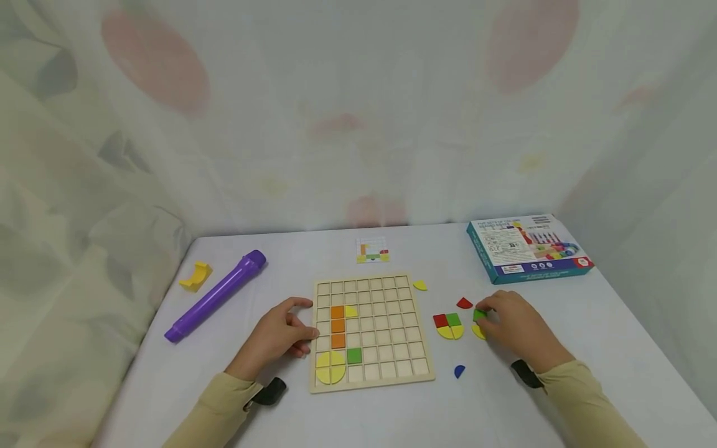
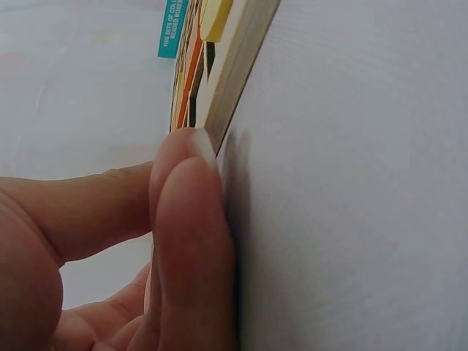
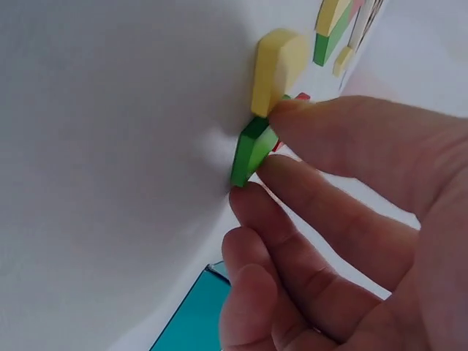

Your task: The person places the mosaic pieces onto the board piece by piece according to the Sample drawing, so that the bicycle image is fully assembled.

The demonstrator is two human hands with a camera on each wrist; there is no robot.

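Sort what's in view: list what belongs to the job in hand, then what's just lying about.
Seems part of the job:
grid board, left hand at its edge
coloured pieces set in it
loose coloured pieces to its right, right hand at a green one
small pattern card beyond it

Seems just lying about:
purple stick
curved yellow piece
teal-edged box

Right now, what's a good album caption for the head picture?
Left hand at the board, right hand pinching a green piece, and a purple tube lying at left.
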